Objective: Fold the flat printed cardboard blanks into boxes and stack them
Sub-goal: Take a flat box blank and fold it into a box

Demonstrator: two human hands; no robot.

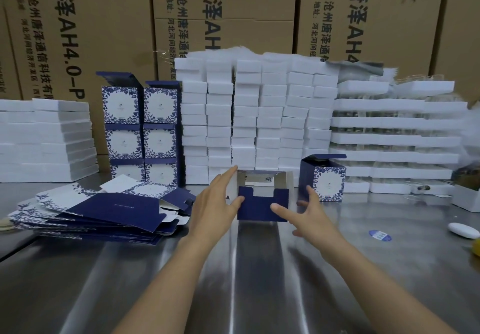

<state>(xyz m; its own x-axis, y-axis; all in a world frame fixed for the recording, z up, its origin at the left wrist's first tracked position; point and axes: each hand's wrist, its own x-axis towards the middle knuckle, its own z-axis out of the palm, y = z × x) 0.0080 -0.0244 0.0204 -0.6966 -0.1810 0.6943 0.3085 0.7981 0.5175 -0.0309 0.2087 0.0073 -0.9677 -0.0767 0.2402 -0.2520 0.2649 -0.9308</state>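
The chief risk, judged from how things stood, was that the navy bottom flaps (262, 203) of the half-formed box (263, 194) would spring apart or crease crookedly — the tabs looked only partly tucked, with a window of open space above them, and a push from one side alone could skew the sleeve or slide it across the slick steel table (259, 268). A shove too far right might also have knocked the finished box (323, 177) standing just beside it. The half-formed box lay on its side on the table, open end toward the person, between the two hands. The left hand (217, 203) was spread, fingers nearly straight, palm against the box's left wall and thumb touching the left flap. The right hand (309, 213) was likewise splayed, forefinger extended onto the lower right of the flap panel; it pressed and did not clasp, and its other fingers were blurred. Neither hand truly gripped the box — it was merely steadied between them. The pile of flat blanks (98, 211) lay to the left, the stacked boxes (141, 128) behind it.
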